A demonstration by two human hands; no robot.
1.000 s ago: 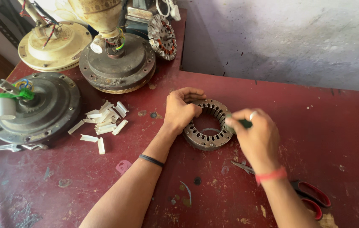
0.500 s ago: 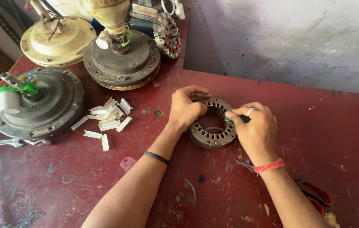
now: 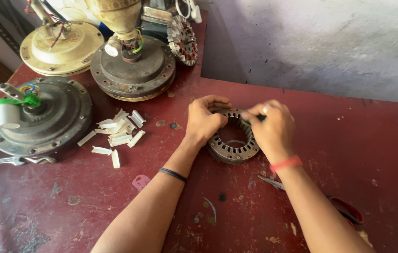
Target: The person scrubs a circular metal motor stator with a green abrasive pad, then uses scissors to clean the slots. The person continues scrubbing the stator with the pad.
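A round slotted metal stator ring (image 3: 233, 151) lies flat on the dark red table (image 3: 358, 140). My left hand (image 3: 204, 120) rests on the ring's left rim and grips it, a black band on that wrist. My right hand (image 3: 273, 126) sits over the ring's far right rim, fingers pinched on a small dark green piece pressed against the rim. A red band circles the right wrist and a ring is on one finger.
A pile of small white insulation strips (image 3: 118, 133) lies left of the ring. Three fan motor housings (image 3: 37, 117) (image 3: 133, 65) (image 3: 61, 44) stand at the left and back. Red-handled scissors (image 3: 339, 206) lie by my right forearm. A wound stator (image 3: 182, 40) leans at the back.
My right hand has slid left over the ring's far rim, closer to my left hand. The view has shifted a little; the ring and my left hand stay put.
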